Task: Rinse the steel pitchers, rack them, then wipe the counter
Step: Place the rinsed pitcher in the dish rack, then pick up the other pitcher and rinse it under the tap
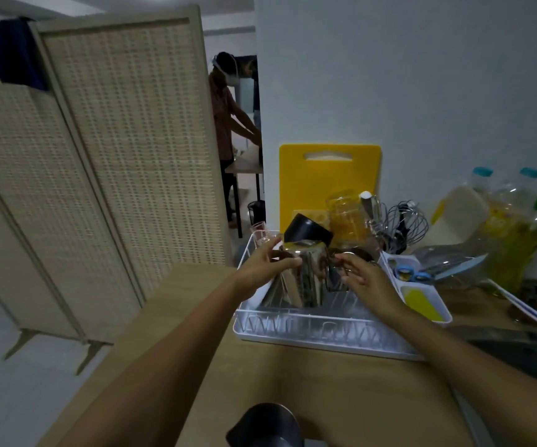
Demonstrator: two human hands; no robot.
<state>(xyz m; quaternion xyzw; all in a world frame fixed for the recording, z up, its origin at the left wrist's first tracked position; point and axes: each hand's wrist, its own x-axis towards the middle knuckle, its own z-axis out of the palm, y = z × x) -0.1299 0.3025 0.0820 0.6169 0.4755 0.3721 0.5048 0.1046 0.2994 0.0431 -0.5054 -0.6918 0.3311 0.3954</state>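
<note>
A shiny steel pitcher (309, 272) stands upside down in the white dish rack (309, 330) on the wooden counter (293, 382). My left hand (265, 264) grips its left side near the top. My right hand (362, 279) holds its handle on the right. A second, dark steel pitcher (268, 425) sits on the counter at the bottom edge of the view, close to me, only partly visible.
In the rack are a black cup (305, 229), a glass jar (346, 216), whisks (402, 224) and a yellow cutting board (328, 179) against the wall. Bottles (515, 227) stand right. The sink edge (518, 346) lies far right. A woven screen (99, 156) stands left; a person (228, 124) works behind.
</note>
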